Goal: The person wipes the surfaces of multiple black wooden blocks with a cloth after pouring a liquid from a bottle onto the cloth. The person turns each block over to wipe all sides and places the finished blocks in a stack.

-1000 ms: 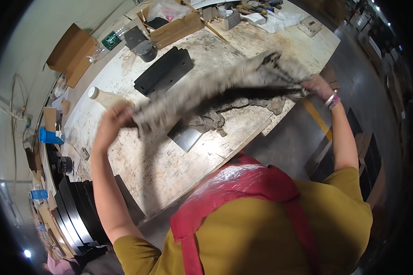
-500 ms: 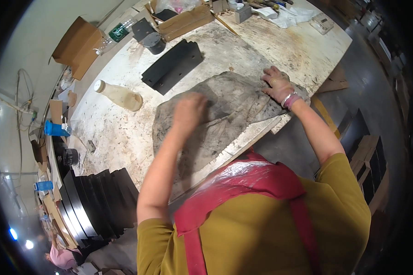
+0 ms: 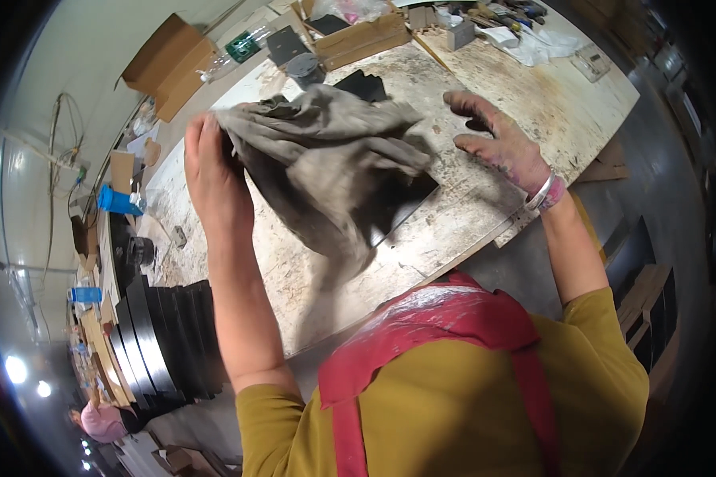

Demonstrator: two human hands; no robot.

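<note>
A grey, stained cloth (image 3: pixel 326 151) hangs bunched and partly blurred above the worktable (image 3: pixel 270 270). My left hand (image 3: pixel 219 171) is closed on its upper left corner, raised over the table's left part. Under the cloth's right side, a flat black panel (image 3: pixel 402 207) shows in part; the rest of it is covered. Apart from the cloth, my right hand (image 3: pixel 505 147) hovers over the table's right part with thumb and fingers spread. It wears a thin, dirty pinkish glove and holds nothing. Behind the cloth, the end of another black piece (image 3: pixel 361 85) sticks out.
At the back stand a dark round tub (image 3: pixel 305 70) and a cardboard box (image 3: pixel 366 40) of odds and ends. Tools (image 3: pixel 505 14) and a white plastic bag (image 3: pixel 537 48) lie far right. Black panels (image 3: pixel 163 342) are stacked at the left. A person in pink (image 3: pixel 103 421) is far off.
My left hand has lifted the cloth off the table and moved left, uncovering part of a black panel. My right hand has come off the cloth. The white-capped bottle is now hidden.
</note>
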